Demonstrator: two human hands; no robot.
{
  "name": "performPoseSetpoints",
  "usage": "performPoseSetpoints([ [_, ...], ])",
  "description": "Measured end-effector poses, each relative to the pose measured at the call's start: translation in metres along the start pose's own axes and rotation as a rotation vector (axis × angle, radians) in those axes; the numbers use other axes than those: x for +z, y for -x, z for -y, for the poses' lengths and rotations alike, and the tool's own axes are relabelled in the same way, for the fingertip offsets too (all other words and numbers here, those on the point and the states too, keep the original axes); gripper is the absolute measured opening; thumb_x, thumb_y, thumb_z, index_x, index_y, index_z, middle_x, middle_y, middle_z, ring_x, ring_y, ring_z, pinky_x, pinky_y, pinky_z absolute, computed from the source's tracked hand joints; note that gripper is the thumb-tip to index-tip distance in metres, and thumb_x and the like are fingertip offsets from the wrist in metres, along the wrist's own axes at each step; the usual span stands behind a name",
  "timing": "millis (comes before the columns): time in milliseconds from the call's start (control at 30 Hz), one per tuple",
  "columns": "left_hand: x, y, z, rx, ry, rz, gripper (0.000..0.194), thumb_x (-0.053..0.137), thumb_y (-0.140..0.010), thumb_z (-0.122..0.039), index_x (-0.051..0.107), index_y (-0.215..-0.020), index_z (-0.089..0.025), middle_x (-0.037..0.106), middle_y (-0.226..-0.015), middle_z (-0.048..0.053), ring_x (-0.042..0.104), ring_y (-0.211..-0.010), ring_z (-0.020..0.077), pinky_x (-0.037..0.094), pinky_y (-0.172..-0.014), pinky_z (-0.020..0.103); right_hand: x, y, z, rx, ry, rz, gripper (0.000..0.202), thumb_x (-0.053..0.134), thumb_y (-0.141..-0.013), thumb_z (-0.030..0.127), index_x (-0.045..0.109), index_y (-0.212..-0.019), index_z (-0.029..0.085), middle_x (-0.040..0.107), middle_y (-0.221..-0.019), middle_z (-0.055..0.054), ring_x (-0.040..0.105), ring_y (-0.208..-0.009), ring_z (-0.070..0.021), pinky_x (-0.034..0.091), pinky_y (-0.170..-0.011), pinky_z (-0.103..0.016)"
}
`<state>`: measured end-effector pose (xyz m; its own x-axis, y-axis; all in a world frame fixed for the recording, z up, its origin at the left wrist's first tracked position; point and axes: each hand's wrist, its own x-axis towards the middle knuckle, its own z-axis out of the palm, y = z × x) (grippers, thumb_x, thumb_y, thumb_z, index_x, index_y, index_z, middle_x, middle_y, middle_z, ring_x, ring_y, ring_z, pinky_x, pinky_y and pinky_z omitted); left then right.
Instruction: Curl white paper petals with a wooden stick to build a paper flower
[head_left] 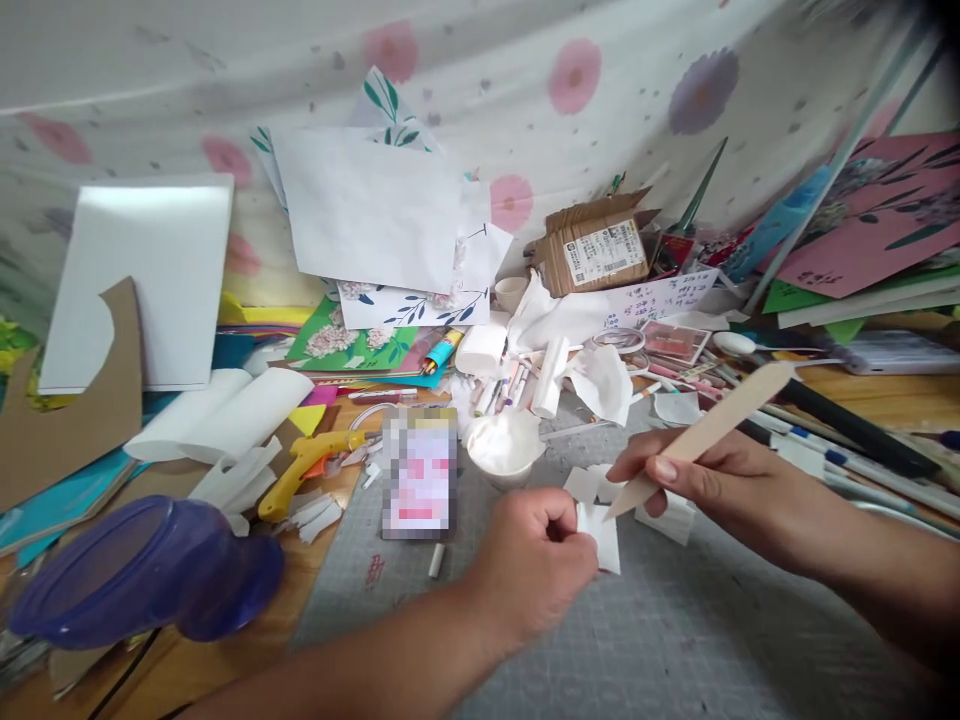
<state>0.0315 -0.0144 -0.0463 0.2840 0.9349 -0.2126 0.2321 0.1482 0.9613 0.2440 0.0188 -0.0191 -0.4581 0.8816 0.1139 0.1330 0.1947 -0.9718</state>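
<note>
My right hand (690, 475) is closed around a flat wooden craft stick (724, 410), its rounded end up and its pointed end down at a small white paper piece (609, 545). That paper is pinched at its left edge by my left hand (532, 550), whose fingers are closed. The stick's tip meets or nearly meets the paper; I cannot tell which. Just behind my left hand stands a paper cup (502, 450) with white stuff in it. More small white paper pieces (666, 518) lie on the grey cutting mat (600, 650), near my right hand.
A yellow glue gun (304, 470), a purple plastic object (142, 575) and paper rolls (247, 410) lie to the left. A blurred-out phone-like item (420, 475) rests on the mat. Behind are markers, tissue, a cardboard box (592, 245) and propped paper sheets (367, 205). Long tools crowd the right.
</note>
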Motion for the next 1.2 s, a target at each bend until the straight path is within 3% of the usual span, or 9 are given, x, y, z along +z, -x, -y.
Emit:
performPoseSetpoints([
  [67,-0.001,-0.002,0.004,-0.010,0.071,-0.029,0.024,0.061,-0.064,-0.015,0.040,-0.053,-0.021,0.046,-0.053,-0.005,0.049,-0.054,0.0114,0.041,-0.055,0.027,0.006,-0.010,0.004,-0.020,-0.108,-0.035,0.033,0.069,-0.087,0.052,0.079,-0.088,0.021,0.067,-0.071,-0.003,0.060,-0.063,-0.0149,0.049,-0.059,-0.026],
  [167,-0.006,-0.002,0.004,-0.001,0.219,-0.047,0.026,0.065,-0.064,-0.020,0.040,-0.058,-0.021,0.049,-0.054,-0.006,0.051,-0.053,0.0108,0.043,-0.055,0.026,0.022,-0.031,0.014,-0.094,-0.323,-0.207,0.028,0.074,-0.084,0.047,0.078,-0.078,0.021,0.065,-0.067,-0.001,0.054,-0.059,-0.0122,0.045,-0.053,-0.022],
  [333,-0.012,0.004,0.001,0.048,0.407,-0.026,0.026,0.070,-0.068,-0.023,0.048,-0.082,-0.021,0.052,-0.069,-0.007,0.048,-0.061,0.0088,0.043,-0.059,0.023,0.052,-0.057,0.015,-0.194,-0.531,-0.360,0.026,0.077,-0.081,0.044,0.074,-0.069,0.021,0.063,-0.066,0.002,0.049,-0.054,-0.0089,0.043,-0.049,-0.018],
  [433,-0.013,0.008,0.002,0.047,0.357,0.068,0.023,0.066,-0.076,-0.031,0.054,-0.092,-0.019,0.053,-0.071,-0.004,0.047,-0.063,0.0103,0.042,-0.060,0.024,0.059,-0.058,0.008,-0.196,-0.526,-0.373,0.027,0.076,-0.083,0.043,0.074,-0.069,0.020,0.065,-0.069,0.001,0.050,-0.056,-0.0091,0.044,-0.050,-0.017],
  [600,-0.014,0.010,0.002,0.178,0.102,0.148,0.022,0.062,-0.076,-0.039,0.060,-0.078,-0.017,0.048,-0.063,-0.002,0.041,-0.055,0.0104,0.033,-0.054,0.026,0.058,-0.052,0.001,-0.146,-0.566,-0.453,0.030,0.082,-0.075,0.046,0.074,-0.066,0.019,0.066,-0.068,-0.002,0.053,-0.055,-0.0097,0.045,-0.047,-0.017],
  [667,-0.012,0.008,0.003,0.096,0.146,0.193,0.027,0.061,-0.076,-0.044,0.056,-0.077,-0.017,0.051,-0.063,-0.001,0.045,-0.054,0.0110,0.036,-0.053,0.026,0.059,-0.050,0.000,-0.118,-0.561,-0.473,0.030,0.082,-0.074,0.048,0.074,-0.066,0.019,0.065,-0.066,-0.002,0.053,-0.055,-0.0098,0.045,-0.047,-0.016],
  [800,-0.009,0.006,0.005,-0.124,0.302,0.268,0.045,0.060,-0.078,-0.063,0.048,-0.084,-0.020,0.060,-0.064,0.001,0.051,-0.049,0.0106,0.039,-0.050,0.023,0.065,-0.049,0.000,-0.124,-0.524,-0.466,0.028,0.078,-0.079,0.047,0.074,-0.069,0.022,0.065,-0.069,-0.002,0.055,-0.059,-0.0111,0.048,-0.050,-0.018],
  [1000,-0.007,0.004,0.009,-0.181,0.433,0.256,0.057,0.067,-0.072,-0.070,0.051,-0.089,-0.018,0.062,-0.061,-0.001,0.052,-0.045,0.0079,0.041,-0.049,0.021,0.057,-0.041,0.009,-0.194,-0.298,-0.327,0.021,0.069,-0.089,0.047,0.080,-0.084,0.028,0.069,-0.078,-0.001,0.060,-0.060,-0.0097,0.053,-0.053,-0.015],
  [1200,-0.011,0.002,0.011,-0.169,0.542,0.246,0.057,0.072,-0.070,-0.068,0.056,-0.088,-0.016,0.063,-0.060,-0.001,0.053,-0.044,0.0074,0.044,-0.048,0.021,0.034,-0.004,-0.006,-0.115,-0.043,-0.213,0.016,0.065,-0.092,0.046,0.079,-0.098,0.042,0.076,-0.077,-0.001,0.073,-0.070,-0.0156,0.061,-0.063,-0.020],
])
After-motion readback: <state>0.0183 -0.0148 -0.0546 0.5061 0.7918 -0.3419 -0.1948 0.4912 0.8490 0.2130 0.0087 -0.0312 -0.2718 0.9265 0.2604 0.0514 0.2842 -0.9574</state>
